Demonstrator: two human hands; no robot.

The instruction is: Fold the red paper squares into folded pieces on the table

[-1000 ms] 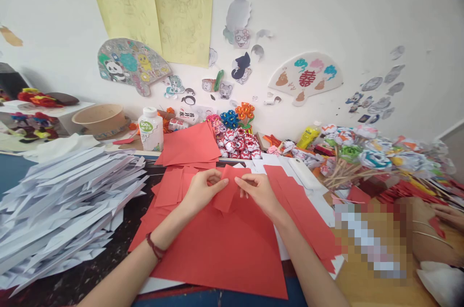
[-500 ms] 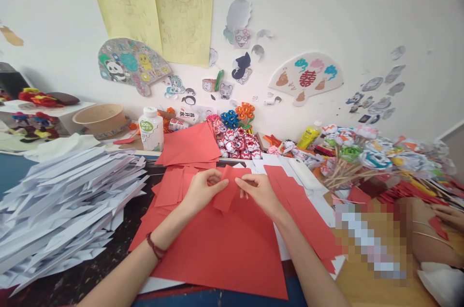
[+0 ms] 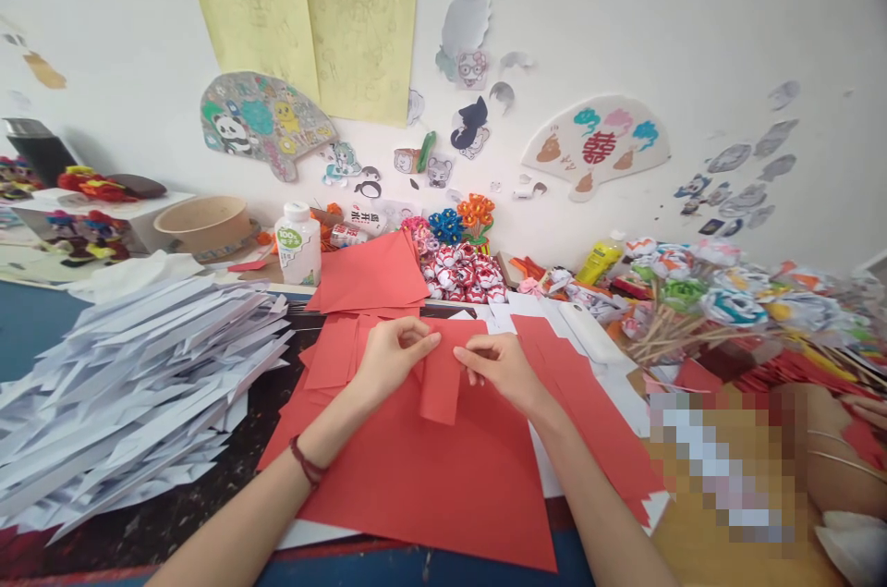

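Observation:
Between my two hands is a small piece of red paper [image 3: 441, 384], folded over, its lower flap hanging above a large red sheet [image 3: 430, 495]. My left hand [image 3: 394, 354] pinches its left edge between thumb and fingers; a dark red bracelet circles that wrist. On the opposite edge, my right hand [image 3: 500, 365] grips it with thumb and forefinger. Smaller red pieces [image 3: 333, 356] lie left of the large sheet, and long red strips [image 3: 589, 421] lie to its right on white paper.
A big heap of folded white paper strips [image 3: 139, 384] covers the left side. Behind stand a white bottle [image 3: 297, 245] and red-and-white paper flowers [image 3: 464, 275]. Stemmed paper flowers [image 3: 693, 291] crowd the right. Another person's arm [image 3: 824, 448] rests at the right edge.
The red paper's lower flap has swung from slanting to hanging nearly straight down and shows more length. Both hands keep their pinch. The whole view has shifted slightly.

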